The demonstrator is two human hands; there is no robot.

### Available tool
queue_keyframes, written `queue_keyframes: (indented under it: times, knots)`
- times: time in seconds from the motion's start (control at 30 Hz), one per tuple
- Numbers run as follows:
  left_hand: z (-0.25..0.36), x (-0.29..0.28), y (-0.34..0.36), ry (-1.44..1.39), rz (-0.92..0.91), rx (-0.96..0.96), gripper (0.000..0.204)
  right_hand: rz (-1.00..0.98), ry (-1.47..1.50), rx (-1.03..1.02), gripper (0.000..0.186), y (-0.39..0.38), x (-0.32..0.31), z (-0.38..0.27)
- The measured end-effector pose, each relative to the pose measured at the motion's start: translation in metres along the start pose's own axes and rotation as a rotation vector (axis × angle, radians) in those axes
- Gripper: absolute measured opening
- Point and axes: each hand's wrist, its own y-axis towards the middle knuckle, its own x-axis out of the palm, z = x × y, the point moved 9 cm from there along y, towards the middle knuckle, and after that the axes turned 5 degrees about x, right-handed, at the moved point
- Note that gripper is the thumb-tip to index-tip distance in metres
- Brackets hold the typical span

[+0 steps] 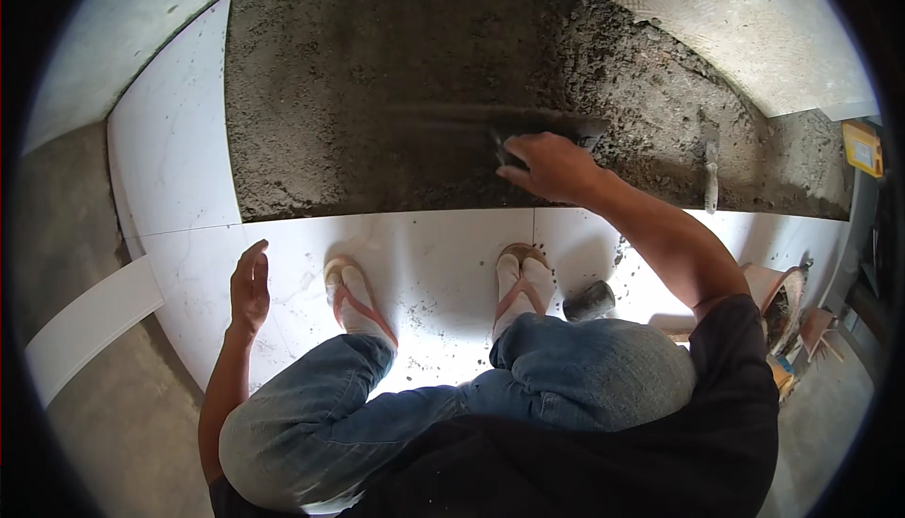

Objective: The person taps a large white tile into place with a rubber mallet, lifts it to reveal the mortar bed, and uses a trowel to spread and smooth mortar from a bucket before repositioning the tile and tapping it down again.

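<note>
My right hand [550, 165] is closed round the handle of a long flat trowel [575, 128], whose blade lies along the dark mortar bed [311, 65]. Motion smears the blade's left part. My left hand [250, 290] holds nothing; its fingers are stretched out, above the white marbled tiles [424, 240] beside my left knee. To the right of the trowel, a narrow scraper [712, 174] rests with its handle end over the tile edge and its blade on the mortar.
A dark mallet head [589, 301] lies on the tiles by my right foot. Rougher mortar [650, 75] is heaped at the right, below a pale slab [754, 18]. A bucket [781, 306] with tools and a yellow object [863, 148] are at the far right.
</note>
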Motion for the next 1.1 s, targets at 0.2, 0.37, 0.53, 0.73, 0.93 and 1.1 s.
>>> queue_keyframes:
  times: [0.2, 0.37, 0.53, 0.73, 0.93, 1.1]
  knots:
    - [0.015, 0.001, -0.002, -0.052, 0.022, -0.089, 0.04, -0.271, -0.091, 0.056, 0.037, -0.028, 0.038, 0.003]
    - [0.019, 0.041, -0.016, -0.239, -0.116, -0.133, 0.039, -0.225, 0.024, 0.013, 0.037, -0.016, 0.041, -0.027]
    - [0.028, 0.043, -0.013, -0.195, -0.122, -0.119, 0.036, -0.292, -0.106, -0.066, 0.036, -0.019, 0.06, -0.032]
    - [0.029, 0.053, -0.019, -0.239, -0.156, -0.114, 0.034, -0.309, -0.089, -0.101, 0.036, -0.001, 0.079, -0.047]
    - [0.029, 0.045, -0.014, -0.258, -0.125, -0.113, 0.034, -0.239, -0.046, -0.075, 0.037, 0.037, 0.057, -0.049]
    - [0.015, 0.048, -0.023, -0.3, -0.054, -0.162, 0.035, -0.043, 0.028, 0.152, 0.041, 0.026, 0.017, -0.019]
